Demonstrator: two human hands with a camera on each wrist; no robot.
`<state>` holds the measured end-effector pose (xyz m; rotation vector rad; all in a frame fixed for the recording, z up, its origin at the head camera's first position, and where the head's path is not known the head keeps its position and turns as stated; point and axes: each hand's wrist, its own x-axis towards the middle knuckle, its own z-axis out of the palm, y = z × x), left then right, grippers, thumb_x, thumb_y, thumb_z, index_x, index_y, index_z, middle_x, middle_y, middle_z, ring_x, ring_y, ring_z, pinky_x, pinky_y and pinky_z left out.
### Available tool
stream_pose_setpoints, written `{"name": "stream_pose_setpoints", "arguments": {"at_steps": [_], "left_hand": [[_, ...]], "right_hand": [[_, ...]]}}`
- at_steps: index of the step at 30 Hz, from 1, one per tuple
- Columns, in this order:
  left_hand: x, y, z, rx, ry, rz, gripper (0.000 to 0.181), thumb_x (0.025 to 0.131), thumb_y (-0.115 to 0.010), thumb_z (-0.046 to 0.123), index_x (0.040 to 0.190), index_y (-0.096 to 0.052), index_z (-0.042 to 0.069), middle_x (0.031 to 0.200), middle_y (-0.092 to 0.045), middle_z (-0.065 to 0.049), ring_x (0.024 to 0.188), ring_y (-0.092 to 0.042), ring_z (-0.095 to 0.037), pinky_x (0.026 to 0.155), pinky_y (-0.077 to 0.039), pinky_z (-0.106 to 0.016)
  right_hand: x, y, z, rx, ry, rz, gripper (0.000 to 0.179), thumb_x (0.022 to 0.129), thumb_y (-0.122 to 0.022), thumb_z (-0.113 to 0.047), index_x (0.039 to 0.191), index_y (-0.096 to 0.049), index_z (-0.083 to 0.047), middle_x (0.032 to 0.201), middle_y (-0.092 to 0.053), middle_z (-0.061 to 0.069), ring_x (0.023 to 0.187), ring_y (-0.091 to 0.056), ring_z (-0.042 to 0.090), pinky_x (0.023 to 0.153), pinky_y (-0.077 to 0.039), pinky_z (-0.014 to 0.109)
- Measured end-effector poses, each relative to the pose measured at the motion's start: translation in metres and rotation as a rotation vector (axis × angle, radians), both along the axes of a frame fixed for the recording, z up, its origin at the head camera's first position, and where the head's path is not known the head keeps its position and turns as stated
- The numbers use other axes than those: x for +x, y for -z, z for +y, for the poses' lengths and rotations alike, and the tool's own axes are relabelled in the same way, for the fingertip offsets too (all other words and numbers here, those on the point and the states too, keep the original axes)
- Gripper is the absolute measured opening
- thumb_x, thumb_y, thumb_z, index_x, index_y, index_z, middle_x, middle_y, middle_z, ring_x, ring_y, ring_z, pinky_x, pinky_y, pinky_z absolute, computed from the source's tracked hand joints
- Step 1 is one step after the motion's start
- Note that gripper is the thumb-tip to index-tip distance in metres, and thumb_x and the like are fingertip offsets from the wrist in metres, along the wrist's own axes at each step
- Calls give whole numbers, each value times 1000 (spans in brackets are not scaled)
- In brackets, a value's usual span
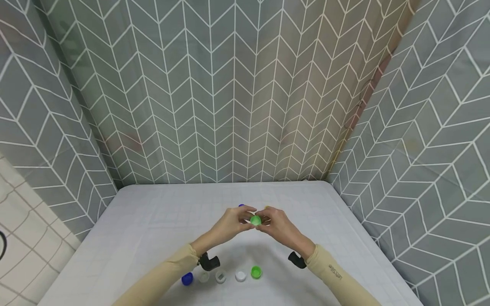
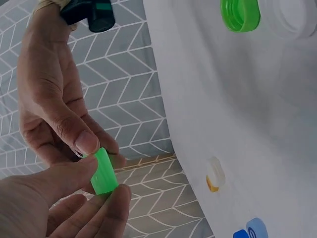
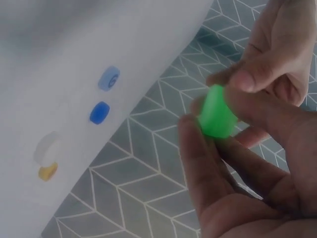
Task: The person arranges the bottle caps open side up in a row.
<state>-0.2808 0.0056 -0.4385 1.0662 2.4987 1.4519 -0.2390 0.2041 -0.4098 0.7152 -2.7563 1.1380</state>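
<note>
Both hands meet in front of me over the white table, around one green bottle cap (image 1: 255, 220). My left hand (image 1: 232, 222) pinches the cap from its left side between thumb and fingers. From the other side my right hand (image 1: 278, 224) grips it with thumb and fingertips. Seen close in the left wrist view, the bright green cap (image 2: 103, 171) has a tall, slightly translucent side wall and is held tilted. The right wrist view shows the same cap (image 3: 218, 113) with fingers of both hands on it, partly covering its edge.
Nearer me lies a row of caps: a blue cap (image 1: 187, 279), white caps, among them one (image 1: 240, 275), and a green cap (image 1: 256, 272). Beyond the hands are a blue cap (image 3: 100, 113), a light blue cap (image 3: 109, 78), a whitish cap (image 3: 47, 148) and a yellow cap (image 3: 48, 171). Patterned curtains (image 1: 229, 106) surround the table.
</note>
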Motion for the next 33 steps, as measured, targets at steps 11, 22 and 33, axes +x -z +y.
{"name": "stream_pose_setpoints", "arguments": {"at_steps": [11, 22, 33], "left_hand": [[18, 19, 22, -135, 76, 82, 53, 83, -75, 9, 130, -50, 11, 95, -74, 1, 87, -67, -3, 76, -54, -20], [35, 31, 39, -220, 187, 92, 78, 77, -79, 8, 142, -37, 13, 90, -68, 10, 81, -59, 2, 72, -49, -14], [42, 44, 46, -267, 225, 5, 82, 73, -81, 8, 142, -37, 11, 92, -66, 8, 80, -58, 1, 71, -49, -14]], "right_hand": [[8, -3, 7, 332, -54, -50, 19, 75, -80, -7, 91, -69, -6, 83, -67, 0, 71, -56, 8, 60, -47, 21], [26, -2, 7, 572, -61, -214, 27, 67, -86, -9, 82, -64, -10, 70, -54, -7, 63, -47, 7, 58, -42, 24], [31, 12, 5, 564, -100, -316, 30, 66, -84, -2, 88, -66, -10, 82, -58, -6, 73, -47, 5, 67, -45, 24]]}}
